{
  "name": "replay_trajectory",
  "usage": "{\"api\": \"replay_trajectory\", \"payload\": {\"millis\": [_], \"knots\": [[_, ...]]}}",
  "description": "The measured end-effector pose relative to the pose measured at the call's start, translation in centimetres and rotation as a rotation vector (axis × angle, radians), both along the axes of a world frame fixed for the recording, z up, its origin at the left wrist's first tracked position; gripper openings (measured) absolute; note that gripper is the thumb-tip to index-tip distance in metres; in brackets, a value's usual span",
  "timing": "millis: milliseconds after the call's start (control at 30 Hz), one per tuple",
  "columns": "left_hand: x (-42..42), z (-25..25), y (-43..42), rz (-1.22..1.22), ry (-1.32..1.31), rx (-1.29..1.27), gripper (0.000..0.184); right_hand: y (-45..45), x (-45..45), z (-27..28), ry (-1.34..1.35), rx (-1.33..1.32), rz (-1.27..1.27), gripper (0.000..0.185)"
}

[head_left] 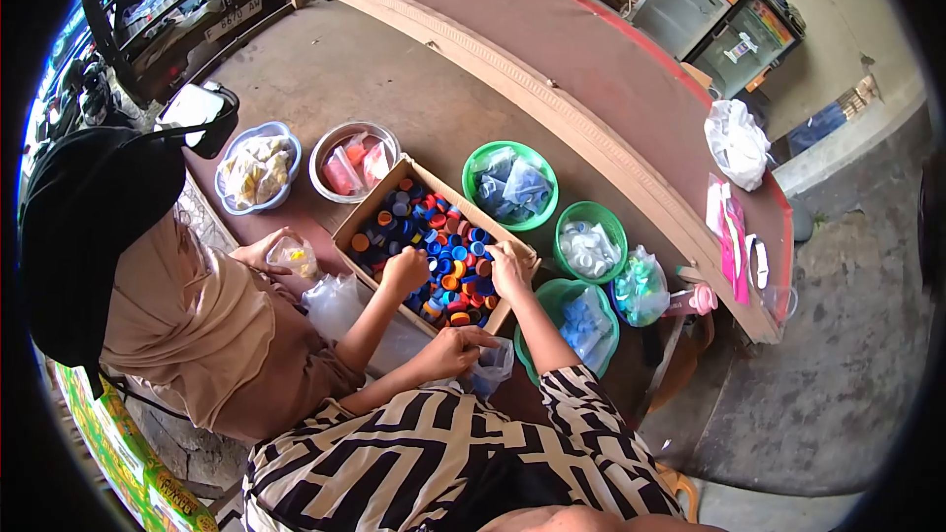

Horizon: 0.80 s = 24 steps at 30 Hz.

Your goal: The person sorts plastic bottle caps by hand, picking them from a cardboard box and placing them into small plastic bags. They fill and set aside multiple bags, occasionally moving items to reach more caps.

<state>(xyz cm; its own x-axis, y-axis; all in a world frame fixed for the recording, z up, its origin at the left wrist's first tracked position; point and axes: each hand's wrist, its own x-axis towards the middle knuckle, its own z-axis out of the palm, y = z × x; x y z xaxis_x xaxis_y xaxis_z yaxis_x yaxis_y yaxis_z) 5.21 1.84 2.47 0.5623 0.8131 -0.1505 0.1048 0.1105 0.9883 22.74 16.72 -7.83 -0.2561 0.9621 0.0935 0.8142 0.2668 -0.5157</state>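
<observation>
A cardboard box (360, 227) in front of me holds many loose plastic bottle caps (448, 256), mostly blue, red and orange. My right hand (510, 271) reaches over the box's right side, fingers curled together at the caps; whatever is between them is hidden. Close to the near edge of the box, my left hand (455, 353) grips a small clear plastic bag (492, 366). Beside me on the left, a co-worker's hand (404, 273) is closed above the caps. The co-worker's other hand (266, 250) holds a clear bag with yellow caps (294, 255).
Green baskets (470, 199) with bagged caps stand right of the box. A metal bowl (320, 184) and a pale blue basket (227, 199) stand at its far left. A wooden ledge (552, 89) curves behind. A white bag (737, 145) lies at the right.
</observation>
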Motion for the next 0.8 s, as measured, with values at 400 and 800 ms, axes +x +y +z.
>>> {"api": "replay_trajectory", "payload": {"millis": [400, 800], "knots": [[0.7, -0.8, 1.6, -0.006, -0.001, -0.067, 0.042, -2.7, 2.6, 4.6, 0.53, -0.428, -0.006, 0.03], [0.6, -0.5, 0.6, 0.036, -0.043, -0.085, 0.042, -10.4, 3.9, 13.8, 0.484, -0.32, 0.294, 0.027]]}}
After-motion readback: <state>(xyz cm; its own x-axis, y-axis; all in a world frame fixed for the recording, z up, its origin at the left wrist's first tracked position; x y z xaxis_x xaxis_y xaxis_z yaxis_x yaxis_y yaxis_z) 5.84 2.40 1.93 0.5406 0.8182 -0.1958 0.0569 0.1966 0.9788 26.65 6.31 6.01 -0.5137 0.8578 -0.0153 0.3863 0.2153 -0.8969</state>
